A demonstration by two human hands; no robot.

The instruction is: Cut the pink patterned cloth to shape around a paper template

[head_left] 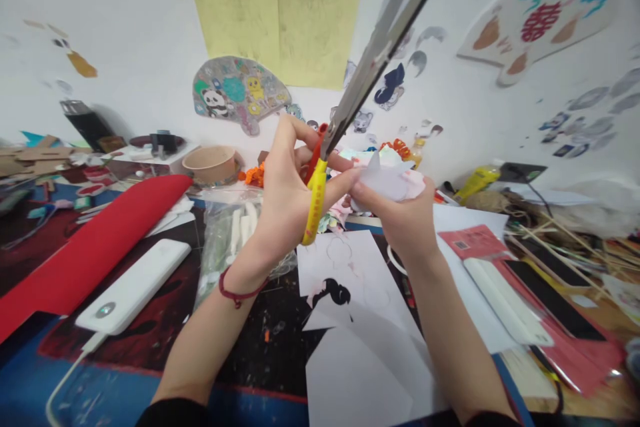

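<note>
Left hand (285,207) grips yellow-handled scissors (316,203) (blades up); right hand (395,220) pinches paper (385,177).

The long scissors with yellow and red handles (373,60) are made of dull grey steel, the handles of glossy plastic. The white paper cutout (385,180) is thin and matt. Smooth, glossy plastic is seen on the white rounded power bank (133,285), crinkled clear plastic on the bag (227,247), and matt paperboard on the round tan bowl (211,165).

White power bank (133,287) beside a long red cushion (85,247), kraft paper bowl (210,165) beyond.
</note>
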